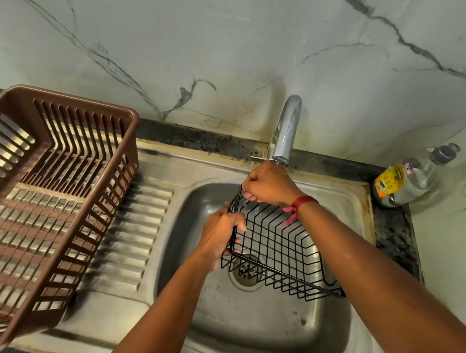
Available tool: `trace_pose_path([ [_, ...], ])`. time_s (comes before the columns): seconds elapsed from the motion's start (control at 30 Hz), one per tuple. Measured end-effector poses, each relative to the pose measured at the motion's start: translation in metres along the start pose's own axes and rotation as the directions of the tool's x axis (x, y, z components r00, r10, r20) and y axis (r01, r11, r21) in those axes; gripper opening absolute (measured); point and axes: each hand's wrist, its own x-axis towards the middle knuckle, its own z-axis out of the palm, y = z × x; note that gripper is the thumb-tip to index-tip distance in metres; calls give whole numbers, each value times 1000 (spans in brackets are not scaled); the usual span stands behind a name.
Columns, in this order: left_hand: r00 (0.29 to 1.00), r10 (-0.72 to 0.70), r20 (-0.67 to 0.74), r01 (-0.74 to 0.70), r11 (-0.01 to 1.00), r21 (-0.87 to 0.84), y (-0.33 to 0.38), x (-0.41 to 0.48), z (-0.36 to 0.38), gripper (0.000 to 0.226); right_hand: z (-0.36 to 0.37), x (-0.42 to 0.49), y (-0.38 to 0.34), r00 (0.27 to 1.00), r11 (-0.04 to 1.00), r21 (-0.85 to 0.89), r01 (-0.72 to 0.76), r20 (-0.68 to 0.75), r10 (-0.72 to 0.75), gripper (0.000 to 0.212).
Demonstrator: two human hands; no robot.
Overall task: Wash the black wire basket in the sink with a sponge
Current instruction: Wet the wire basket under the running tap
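Left hand (pixel 219 234): fingers curled round the left end wires of the black wire basket (pixel 281 249), thumb over the rim. Fingertips are partly hidden behind the wire. Forearm enters from the bottom edge, elbow cut off.

Basket is held tilted inside the sink (pixel 262 345) bowl, its lower long rim over the drain (pixel 245 280). Whether that rim touches the sink floor cannot be told. Drain is seen only through the grid. Basket's right end passes behind the right forearm, so that corner is hidden.

Right hand (pixel 269 186): at the basket's far top corner, knuckles up, fingers curled tight over the top wire. Palm faces away, so whether anything besides wire lies inside the fist cannot be made out. Red thread (pixel 301 205) is tied on that wrist, ends hanging loose.

Tap (pixel 286 127): chrome, at the middle of the sink's rear rim. Its mouth sits just behind the right knuckles and is partly covered. A few pale glints show below that hand near the wire; water or glare, undecided.

Left of the sink: ribbed drainboard (pixel 135 222), with a brown plastic dish rack (pixel 32 187) standing partly over it, cut off by the left and bottom edges.

Right rear of the sink: clear bottle (pixel 404 182), dark cap, yellow label, print unreadable.

Behind the sink: veined marble wall (pixel 156 31).
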Motion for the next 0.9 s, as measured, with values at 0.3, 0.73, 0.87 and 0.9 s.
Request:
trace_pose_path([
  [0.3, 998, 32, 57, -43, 981, 192, 1, 10, -6, 82, 16, -11, 27, 980, 975, 119, 189, 38, -195, 32],
  [0.73, 999, -24, 28, 32, 955, -294, -29, 10, -46, 76, 26, -16, 63, 930, 958, 287, 3, -352, 103, 14],
  [0.87, 999, 33, 0, -32, 972, -231, -48, -6, -33, 80, 25, -17, 65, 903, 934, 335, -125, -351, 247, 11],
  [0.9, 999, 29, 29, -24, 983, -181, -51, -9, -31, 97, 28, -17, 68, 899, 931, 336, -141, -350, 263, 11],
])
